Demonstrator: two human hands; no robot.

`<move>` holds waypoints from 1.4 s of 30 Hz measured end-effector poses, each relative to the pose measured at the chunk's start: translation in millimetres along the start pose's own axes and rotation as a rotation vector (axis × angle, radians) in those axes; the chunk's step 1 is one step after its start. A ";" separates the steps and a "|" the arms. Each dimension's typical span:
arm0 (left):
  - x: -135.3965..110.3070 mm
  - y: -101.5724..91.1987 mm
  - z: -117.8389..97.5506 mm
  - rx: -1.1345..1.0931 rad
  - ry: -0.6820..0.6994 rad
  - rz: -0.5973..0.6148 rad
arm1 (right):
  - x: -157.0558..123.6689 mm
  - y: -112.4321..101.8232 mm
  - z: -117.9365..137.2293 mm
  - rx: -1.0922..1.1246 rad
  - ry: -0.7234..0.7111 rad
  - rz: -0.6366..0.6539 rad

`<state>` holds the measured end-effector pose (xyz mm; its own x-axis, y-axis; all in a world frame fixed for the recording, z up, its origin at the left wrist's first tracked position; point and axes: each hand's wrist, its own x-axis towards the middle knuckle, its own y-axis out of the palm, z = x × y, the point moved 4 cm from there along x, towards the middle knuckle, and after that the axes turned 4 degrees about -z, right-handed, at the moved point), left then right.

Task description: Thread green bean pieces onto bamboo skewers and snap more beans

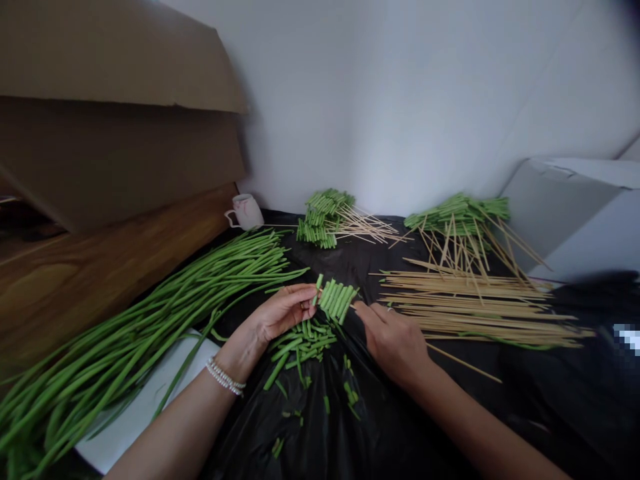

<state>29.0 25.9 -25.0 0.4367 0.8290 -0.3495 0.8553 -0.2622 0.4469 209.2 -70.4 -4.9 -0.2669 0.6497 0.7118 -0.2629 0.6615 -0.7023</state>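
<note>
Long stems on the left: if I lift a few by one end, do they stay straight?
Likely floppy: the stems bend and curve where they lie, so a one-end lift should sag. Probably light singly, but the pile is dense and crossed, so neighbours may drag along. Thin and round, they could roll on the black sheet.

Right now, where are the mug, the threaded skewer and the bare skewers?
mug (246,212), head view, on its side wall.
threaded skewer (337,300), head view, on the row of green pieces between the hands.
bare skewers (475,308), head view, middle of the pile on the black sheet.
</note>
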 end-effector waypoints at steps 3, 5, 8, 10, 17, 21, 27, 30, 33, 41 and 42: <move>-0.1 -1.0 -0.4 0.086 0.028 -0.041 | -0.1 0.5 0.4 -0.006 -0.002 0.013; -1.5 -3.8 -6.8 0.199 0.070 -0.058 | 0.6 -0.3 -0.1 -0.007 -0.009 0.015; -4.7 -14.3 -26.7 0.520 0.210 -0.108 | 2.2 -2.4 -3.2 -0.010 -0.017 0.002; -6.9 -25.1 -42.1 0.806 0.331 -0.189 | 3.2 -3.7 -6.9 -0.029 -0.009 -0.014; -12.8 -49.4 -57.3 1.257 0.286 -0.175 | 3.1 -2.5 -13.0 -0.077 0.008 0.004; -20.0 -42.9 -54.3 1.370 0.247 0.047 | 2.8 -2.0 -11.8 -0.083 0.001 0.001; -18.3 -42.3 -52.7 1.458 0.337 0.080 | 3.6 -2.1 -10.7 -0.082 0.003 0.006; -20.1 -36.1 -53.9 1.374 0.380 0.107 | 3.8 -2.0 -10.7 -0.078 0.007 0.020; -24.2 -27.7 -56.4 1.204 0.337 0.115 | 4.1 -2.8 -11.5 -0.069 0.018 0.021; -10.4 -21.1 -45.0 0.678 0.378 -0.141 | 5.8 -6.9 -12.4 -0.020 0.053 -0.016; -7.2 -20.8 -39.0 0.587 0.346 -0.167 | 5.7 -6.6 -12.1 -0.024 0.050 -0.015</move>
<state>-2.8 44.7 0.3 0.2561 0.9654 -0.0487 0.9549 -0.2605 -0.1425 220.6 -66.5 3.9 -0.2158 0.6573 0.7220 -0.2442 0.6796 -0.6917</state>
